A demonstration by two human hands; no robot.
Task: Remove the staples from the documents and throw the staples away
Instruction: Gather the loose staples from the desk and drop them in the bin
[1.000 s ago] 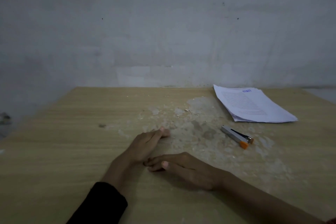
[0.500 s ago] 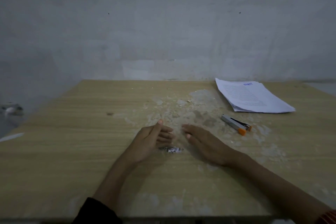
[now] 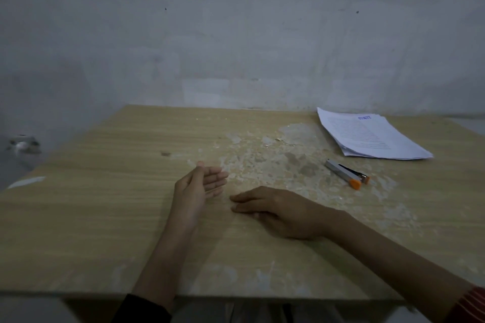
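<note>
1. A white scrap (image 3: 26,182) lies at the left edge of the table (image 3: 105,217).
2. The left hand (image 3: 198,189) stands on its edge, palm facing right, fingers loosely cupped and holding nothing.
3. Just beside it, the right hand (image 3: 278,211) lies palm down, fingers straight and flat on the table.
4. Past a worn patch (image 3: 275,157), a silver, orange-tipped stapler (image 3: 346,174) lies apart from both hands.
5. The documents (image 3: 370,136) sit stacked at the far right, in plain view.

Tabletop (image 3: 105,217): pale wood-grain, w/ scuffed whitish patch (image 3: 275,160) spreading centre to right of frame. Documents (image 3: 367,136) in a stack at upper right, near far edge. Silver tool (image 3: 346,174) w/ orange end lies just lower left of them, not touching. Mid-frame, left hand (image 3: 195,191) rests on its side, palm facing right; right hand (image 3: 278,211) flat, palm down, just beside it.
</note>
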